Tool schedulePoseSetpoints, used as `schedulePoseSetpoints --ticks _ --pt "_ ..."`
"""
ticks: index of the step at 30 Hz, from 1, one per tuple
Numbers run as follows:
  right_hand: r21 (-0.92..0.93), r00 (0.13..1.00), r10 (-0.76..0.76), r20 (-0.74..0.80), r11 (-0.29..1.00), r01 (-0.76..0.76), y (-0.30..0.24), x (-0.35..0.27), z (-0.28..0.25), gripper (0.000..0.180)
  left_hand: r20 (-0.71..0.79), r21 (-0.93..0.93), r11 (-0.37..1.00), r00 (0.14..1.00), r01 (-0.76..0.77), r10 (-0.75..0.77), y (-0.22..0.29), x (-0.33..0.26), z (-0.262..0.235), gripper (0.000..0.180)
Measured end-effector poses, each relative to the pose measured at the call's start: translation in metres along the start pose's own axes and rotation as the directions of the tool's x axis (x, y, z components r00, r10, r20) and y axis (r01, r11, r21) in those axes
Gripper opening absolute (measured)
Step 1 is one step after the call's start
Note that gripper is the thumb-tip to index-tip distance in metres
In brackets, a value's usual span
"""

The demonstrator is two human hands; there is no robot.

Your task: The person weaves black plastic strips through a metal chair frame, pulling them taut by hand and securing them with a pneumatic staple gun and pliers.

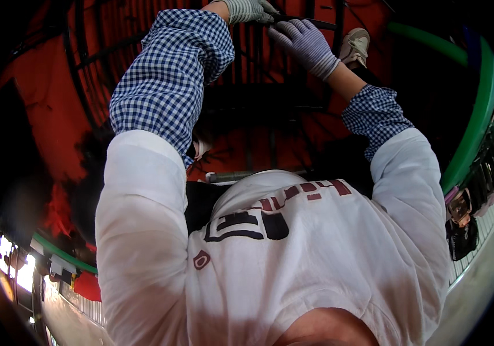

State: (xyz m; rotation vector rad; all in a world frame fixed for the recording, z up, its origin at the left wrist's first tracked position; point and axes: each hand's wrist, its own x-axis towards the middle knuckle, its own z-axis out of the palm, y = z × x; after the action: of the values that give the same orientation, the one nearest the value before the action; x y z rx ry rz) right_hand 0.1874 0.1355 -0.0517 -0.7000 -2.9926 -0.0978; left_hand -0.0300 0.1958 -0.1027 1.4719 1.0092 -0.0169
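Observation:
At the top edge, my left hand [248,10] wears a grey-and-white striped knit glove; part of it is cut off by the frame. Its fingers close on the near end of a thin black strip [325,25]. Just right of it, my right hand [309,47] in a pale purple-grey knit glove has its fingers bent over the same strip, fingertips close to the left hand. What lies under the fingers is hidden. Below both hands is a rack of thin black bars [241,63], set over a red surface [33,98].
A beige shoe [355,46] stands right of my right hand. Thick green tubing [477,115] curves along the right side, with dark items hanging beside it. More green tubing [65,254] and a red item [87,286] are at lower left. A pale rod [229,176] lies near my waist.

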Motion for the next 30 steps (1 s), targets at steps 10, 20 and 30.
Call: schedulePoseSetpoints --ticks 10,20,30 --pt "0.624 0.858 0.508 0.073 0.648 -0.437 0.036 0.041 -0.011 0.013 -0.353 -0.063 0.994 0.930 0.086 -0.103 -0.016 0.014 0.009 0.024" --pt "0.448 0.510 0.593 0.624 0.263 -0.854 0.044 0.077 0.043 0.032 -0.187 0.623 0.782 0.972 0.008 0.140 -0.016 0.008 0.008 0.030" --pt "0.326 0.352 0.641 0.682 0.164 -0.931 0.049 0.086 0.026 0.036 -0.310 0.103 0.934 0.903 0.342 -0.297 0.034 -0.010 0.006 0.036"
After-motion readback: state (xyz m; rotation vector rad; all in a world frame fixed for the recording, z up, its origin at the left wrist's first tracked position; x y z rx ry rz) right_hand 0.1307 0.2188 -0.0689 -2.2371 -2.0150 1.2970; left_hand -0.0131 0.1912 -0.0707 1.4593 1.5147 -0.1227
